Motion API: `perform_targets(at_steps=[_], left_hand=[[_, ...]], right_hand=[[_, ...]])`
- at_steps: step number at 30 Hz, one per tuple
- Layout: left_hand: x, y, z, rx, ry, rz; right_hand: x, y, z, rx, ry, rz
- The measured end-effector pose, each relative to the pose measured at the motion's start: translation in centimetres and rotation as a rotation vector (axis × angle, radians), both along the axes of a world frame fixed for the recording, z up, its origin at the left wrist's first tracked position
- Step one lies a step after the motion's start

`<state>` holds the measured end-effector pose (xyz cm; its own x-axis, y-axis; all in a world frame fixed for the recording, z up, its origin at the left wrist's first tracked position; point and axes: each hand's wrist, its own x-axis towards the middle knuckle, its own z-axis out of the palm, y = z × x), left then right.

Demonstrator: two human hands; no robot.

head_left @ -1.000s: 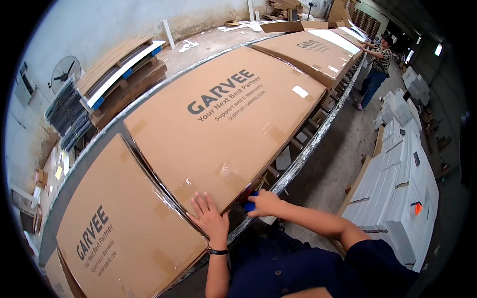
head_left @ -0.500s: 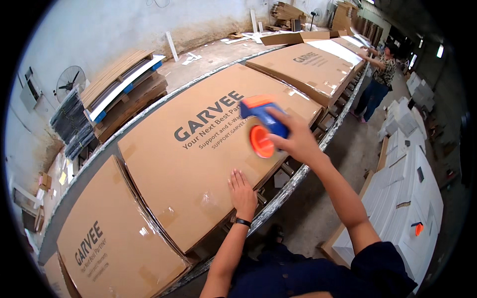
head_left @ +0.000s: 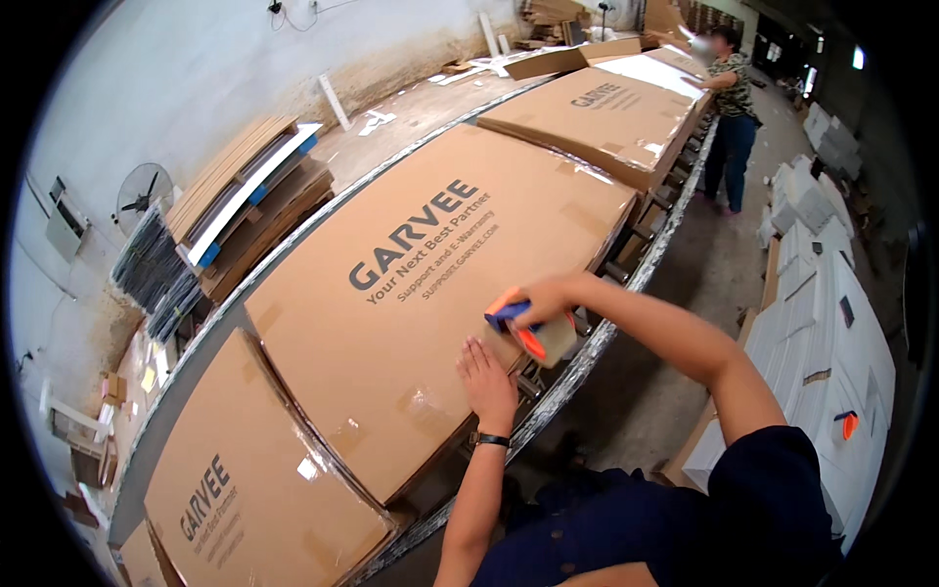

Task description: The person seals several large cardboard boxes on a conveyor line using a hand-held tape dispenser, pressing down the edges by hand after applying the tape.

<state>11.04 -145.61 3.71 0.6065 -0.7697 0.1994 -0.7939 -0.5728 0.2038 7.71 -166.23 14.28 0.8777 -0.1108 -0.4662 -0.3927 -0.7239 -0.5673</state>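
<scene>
The fingers of my right hand (head_left: 544, 299) are clamped on a blue-and-orange handheld tape dispenser (head_left: 507, 315), positioned at the near edge of a large, flat, brown cardboard carton (head_left: 430, 342); contact between them I cannot tell. My left hand (head_left: 492, 396), fingers extended and close together, lies flat on that carton. Beneath runs a roller conveyor with a pale, worn rail (head_left: 575, 383).

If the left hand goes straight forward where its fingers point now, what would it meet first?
Probably no obstacle: the left hand appears to rest on the large cardboard box, whose flat top looks free ahead to its far edge; beyond, depth is unclear.
</scene>
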Motion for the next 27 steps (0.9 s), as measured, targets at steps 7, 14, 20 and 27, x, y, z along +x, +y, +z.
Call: perform_targets(at_steps=[7, 14, 20, 27], left_hand=[[-0.1, 0.5, 0.8, 0.059, -0.021, 0.014], [0.1, -1.0, 1.2, 0.044, -0.02, -0.062], [-0.7, -2.8, -0.6, -0.003, -0.035, -0.125], [0.7, -3.5, -2.6, -0.179, 0.088, -0.282]], right_hand=[[-19.1, 9.6, 0.0, -0.236, 0.255, -0.241], [-6.0, 5.8, -8.9, -0.391, 0.291, -0.186], [-3.2, 5.1, -8.1, -0.451, 0.406, -0.107], [-6.2, 7.5, -11.0, -0.457, 0.207, -0.152]])
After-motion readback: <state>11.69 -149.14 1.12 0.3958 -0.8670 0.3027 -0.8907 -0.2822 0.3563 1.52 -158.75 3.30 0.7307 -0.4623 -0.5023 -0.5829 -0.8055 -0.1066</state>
